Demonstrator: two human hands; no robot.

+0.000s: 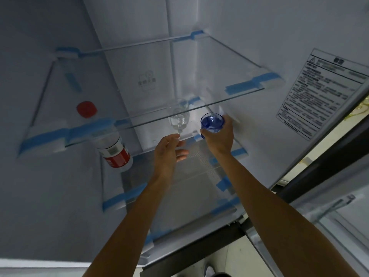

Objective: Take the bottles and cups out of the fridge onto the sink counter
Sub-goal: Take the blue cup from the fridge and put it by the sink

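Note:
I look into an open fridge with glass shelves. My right hand (218, 137) is wrapped around a blue cup (212, 123) at the right side of the middle shelf. A clear stemmed glass (178, 116) stands to the cup's left, partly seen through the upper glass shelf (199, 108). My left hand (169, 150) reaches up to its stem with fingers curled near the base; whether it grips is unclear. A plastic bottle (111, 144) with a red cap and red label stands at the left of the same shelf.
Blue tape strips (241, 86) hold the shelf corners. A warning label (319, 90) is stuck on the right inner wall. The fridge door edge (329, 160) runs along the right. A lower shelf (179, 188) lies beneath my forearms.

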